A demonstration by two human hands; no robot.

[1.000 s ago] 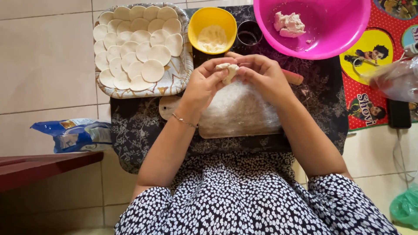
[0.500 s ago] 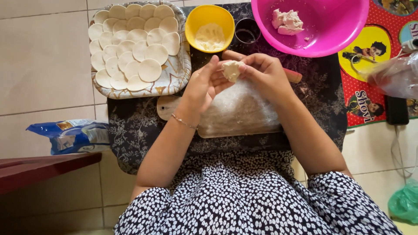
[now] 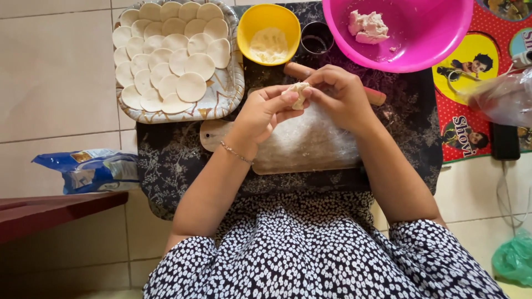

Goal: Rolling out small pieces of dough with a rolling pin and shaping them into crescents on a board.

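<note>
Both my hands meet over a floured wooden board [image 3: 310, 147] and pinch a small lump of pale dough [image 3: 299, 93] between their fingertips. My left hand [image 3: 260, 113], with a thin bracelet at the wrist, holds the lump from the left. My right hand [image 3: 341, 94] grips it from the right and above. A wooden rolling pin [image 3: 296, 70] lies across the far edge of the board, mostly hidden behind my right hand.
A patterned tray [image 3: 219, 108] at the far left holds several flat dough rounds [image 3: 191, 87]. Beyond the board stand a yellow bowl of flour [image 3: 269, 33], a small dark cup [image 3: 317, 40] and a pink bowl [image 3: 421, 39] with dough. A blue packet [image 3: 88, 170] lies left.
Both hands have stayed together on the dough lump, with fingers shifting slightly around it. The view has moved a little.
</note>
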